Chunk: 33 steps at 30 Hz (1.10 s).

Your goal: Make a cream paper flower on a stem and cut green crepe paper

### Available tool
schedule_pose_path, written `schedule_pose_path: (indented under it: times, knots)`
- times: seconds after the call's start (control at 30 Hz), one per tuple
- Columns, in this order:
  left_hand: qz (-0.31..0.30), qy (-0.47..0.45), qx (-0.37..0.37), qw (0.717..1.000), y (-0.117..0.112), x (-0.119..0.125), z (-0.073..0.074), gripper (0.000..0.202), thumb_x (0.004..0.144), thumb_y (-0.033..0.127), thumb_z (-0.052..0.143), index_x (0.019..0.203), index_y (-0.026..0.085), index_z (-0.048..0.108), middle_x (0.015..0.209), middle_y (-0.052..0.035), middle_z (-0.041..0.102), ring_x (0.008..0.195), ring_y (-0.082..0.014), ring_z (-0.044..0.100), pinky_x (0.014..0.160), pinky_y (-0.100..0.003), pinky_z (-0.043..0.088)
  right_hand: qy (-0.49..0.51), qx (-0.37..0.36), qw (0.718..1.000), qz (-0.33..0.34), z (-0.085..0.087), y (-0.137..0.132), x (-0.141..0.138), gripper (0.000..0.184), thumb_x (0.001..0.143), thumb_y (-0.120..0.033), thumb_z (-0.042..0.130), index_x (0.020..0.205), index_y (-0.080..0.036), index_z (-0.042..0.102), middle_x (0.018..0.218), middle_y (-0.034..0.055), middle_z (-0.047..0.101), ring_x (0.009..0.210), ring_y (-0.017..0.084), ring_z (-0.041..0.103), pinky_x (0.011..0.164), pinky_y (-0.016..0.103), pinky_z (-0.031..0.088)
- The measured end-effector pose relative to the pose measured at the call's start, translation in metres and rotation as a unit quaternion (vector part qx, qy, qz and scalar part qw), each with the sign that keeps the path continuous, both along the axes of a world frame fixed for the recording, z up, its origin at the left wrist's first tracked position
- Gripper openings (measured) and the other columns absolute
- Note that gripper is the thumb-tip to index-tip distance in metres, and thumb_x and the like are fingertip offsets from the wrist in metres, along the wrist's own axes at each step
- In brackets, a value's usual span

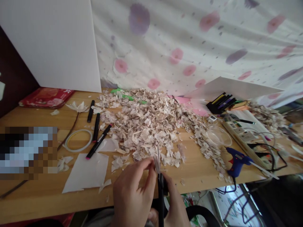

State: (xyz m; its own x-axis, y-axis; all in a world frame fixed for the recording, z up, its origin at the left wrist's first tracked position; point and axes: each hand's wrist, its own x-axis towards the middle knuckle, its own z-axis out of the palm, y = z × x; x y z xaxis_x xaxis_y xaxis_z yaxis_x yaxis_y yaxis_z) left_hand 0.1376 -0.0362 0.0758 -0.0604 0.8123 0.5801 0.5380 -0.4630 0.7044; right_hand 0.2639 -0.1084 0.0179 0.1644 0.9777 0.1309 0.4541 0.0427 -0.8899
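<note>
My right hand [175,203] grips a pair of scissors [161,192] by its black handles, blades pointing away from me. Close beside the blades, my left hand [132,190] has its thumb and forefinger pinched on a small pale piece of paper [155,164], partly hidden by the fingers and scissors. Both hands are over the table's front edge. Just beyond them spreads a large heap of pale paper scraps [146,126]. To the left of my left hand lies a white paper sheet [88,171].
Several markers [98,141], a roll of tape [78,140] and a paper flower [79,107] on a brown stem lie left. On the right are a blue glue gun [236,160] with its cord over the edge, a power strip [243,132] and a black marker holder [220,104].
</note>
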Motion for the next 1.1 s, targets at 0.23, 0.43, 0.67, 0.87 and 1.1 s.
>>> schedule_pose_path:
  times: [0.23,0.43,0.67,0.87,1.1]
  knots:
    - [-0.011,0.002,-0.004,1.000,-0.001,0.000,0.000,0.012,0.088,0.016,0.061,0.097,0.023,0.066,0.085,0.0015,0.079,0.073,-0.0116,0.075,0.073,-0.016,0.057,-0.051,0.015,0.998,0.032,0.006,0.004,0.009,0.071,0.079,-0.067,0.068,0.133,-0.025,0.048,0.119,0.0100,0.071,0.103,0.031,0.071,0.083,0.033,0.058]
    - [-0.028,0.011,-0.013,0.999,0.002,-0.004,0.004,0.012,0.089,0.016,0.060,0.096,0.024,0.065,0.083,0.0031,0.078,0.071,-0.0112,0.075,0.069,-0.018,0.057,-0.095,0.067,0.993,0.035,0.023,0.012,0.011,0.064,0.083,-0.068,0.064,0.130,-0.027,0.051,0.116,0.0081,0.074,0.102,0.028,0.073,0.079,0.027,0.060]
    - [-0.036,0.023,-0.024,0.999,0.003,-0.008,0.002,0.014,0.088,0.016,0.060,0.098,0.026,0.063,0.084,0.0046,0.078,0.074,-0.0128,0.075,0.068,-0.021,0.057,-0.108,0.028,0.993,0.039,0.018,0.010,0.017,0.064,0.081,-0.069,0.065,0.123,-0.022,0.055,0.103,0.0089,0.077,0.086,0.025,0.076,0.059,0.021,0.058]
    - [-0.054,0.014,-0.038,0.998,0.004,-0.010,0.001,0.016,0.088,0.014,0.060,0.098,0.026,0.063,0.086,0.0046,0.077,0.076,-0.0125,0.075,0.069,-0.021,0.057,-0.102,0.019,0.994,0.042,0.013,0.008,0.019,0.062,0.079,-0.070,0.067,0.117,-0.021,0.060,0.088,0.0066,0.077,0.058,0.019,0.069,0.048,0.021,0.051]
    - [-0.056,0.007,-0.038,0.998,0.007,-0.013,0.006,0.017,0.087,0.013,0.060,0.096,0.026,0.063,0.084,0.0038,0.077,0.074,-0.0135,0.074,0.070,-0.022,0.057,-0.024,-0.028,0.999,0.012,0.006,0.003,0.016,0.069,0.074,-0.075,0.066,0.123,-0.026,0.063,0.099,0.0073,0.076,0.074,0.025,0.070,0.052,0.025,0.049]
